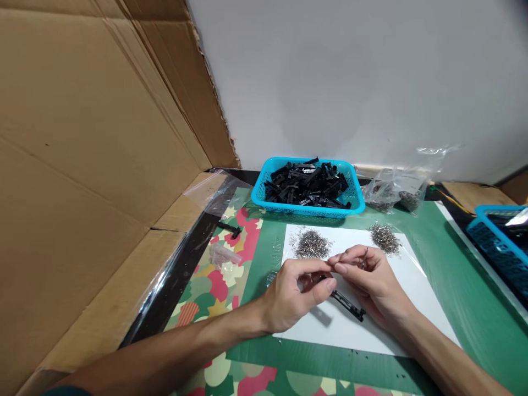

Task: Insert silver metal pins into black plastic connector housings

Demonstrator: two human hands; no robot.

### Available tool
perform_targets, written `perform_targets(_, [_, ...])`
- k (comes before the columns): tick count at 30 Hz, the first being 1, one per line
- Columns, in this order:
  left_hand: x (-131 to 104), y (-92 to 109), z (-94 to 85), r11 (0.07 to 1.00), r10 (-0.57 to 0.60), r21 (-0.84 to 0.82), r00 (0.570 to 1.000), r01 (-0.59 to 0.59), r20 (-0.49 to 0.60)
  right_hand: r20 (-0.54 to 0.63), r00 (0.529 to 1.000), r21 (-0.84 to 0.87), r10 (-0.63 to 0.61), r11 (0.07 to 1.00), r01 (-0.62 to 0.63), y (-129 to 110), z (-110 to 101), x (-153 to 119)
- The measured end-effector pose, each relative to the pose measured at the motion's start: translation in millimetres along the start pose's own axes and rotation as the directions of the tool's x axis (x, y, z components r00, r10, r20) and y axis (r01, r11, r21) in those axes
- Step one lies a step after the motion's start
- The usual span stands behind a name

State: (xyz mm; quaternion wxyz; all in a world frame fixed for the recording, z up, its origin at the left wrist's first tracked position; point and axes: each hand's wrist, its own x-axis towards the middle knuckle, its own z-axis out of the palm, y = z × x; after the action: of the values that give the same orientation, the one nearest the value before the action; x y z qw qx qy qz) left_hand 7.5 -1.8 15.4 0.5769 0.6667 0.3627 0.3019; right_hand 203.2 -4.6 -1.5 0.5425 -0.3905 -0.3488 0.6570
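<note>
My left hand [289, 294] is closed around one end of a slim black plastic part [348, 305], which slants down to the right over a white sheet [421, 302]. Its thumb and index finger cover that end. My right hand [375, 280] meets the left at the fingertips, with thumb and index finger pinched together. A thin metal bit seems to show at its curled fingers, too small to name. Just beyond the hands lies a pile of tiny metal pieces [312, 245]; a second metal pile [385, 238] sits to its right on the sheet.
A blue basket [307, 210] full of black plastic parts [305, 184] stands against the wall. Clear bags [383, 190] of small metal pieces are beside it. Another blue basket [495, 239] is at right. A loose black part [230, 229] lies left, near a cardboard wall [103, 121].
</note>
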Motion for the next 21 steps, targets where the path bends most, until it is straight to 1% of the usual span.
perform_targets(3, [0.0, 0.5, 0.1, 1.0, -0.007, 0.029, 1.0, 0.007, -0.01, -0.023, 0.998, -0.074, -0.058, 0.996, 0.056, 1.3, -2.4, 1.7])
perform_targets(6, [0.6, -1.1, 0.9, 0.999, -0.021, 0.037, 0.999, 0.023, -0.042, -0.038, 0.992, -0.223, -0.12, 0.969, 0.109, 2.7, -5.6, 3.2])
perform_targets(8, [1.4, -2.3, 1.6, 0.997, -0.023, 0.071, 0.998, 0.028, -0.066, -0.027, 0.988, -0.363, -0.155, 0.922, 0.135, 1.9, -7.1, 2.7])
perform_targets(10, [2.6, -2.8, 2.3, 0.99, -0.014, 0.14, 0.996, 0.026, -0.088, 0.027, 0.977, -0.499, -0.21, 0.844, 0.196, -0.3, -8.0, 1.2])
perform_targets(12, [3.9, -2.1, 2.8, 0.978, 0.004, 0.206, 0.995, 0.017, -0.103, 0.131, 0.944, -0.584, -0.301, 0.746, 0.319, -3.3, -8.4, -0.3])
perform_targets(14, [4.8, -0.1, 2.9, 0.97, 0.019, 0.242, 0.994, 0.008, -0.108, 0.241, 0.889, -0.615, -0.39, 0.648, 0.45, -6.1, -8.4, -1.2])
perform_targets(16, [5.2, 2.3, 2.9, 0.966, 0.029, 0.257, 0.994, 0.0, -0.109, 0.32, 0.836, -0.626, -0.446, 0.562, 0.54, -8.1, -8.0, -1.7])
perform_targets(18, [5.3, 4.0, 2.9, 0.961, 0.033, 0.277, 0.994, -0.003, -0.103, 0.356, 0.802, -0.658, -0.48, 0.481, 0.579, -9.5, -7.3, -2.2])
perform_targets(21, [5.3, 3.1, 3.2, 0.958, 0.045, 0.287, 0.994, -0.015, -0.098, 0.36, 0.773, -0.726, -0.523, 0.363, 0.584, -11.8, -7.1, -3.7])
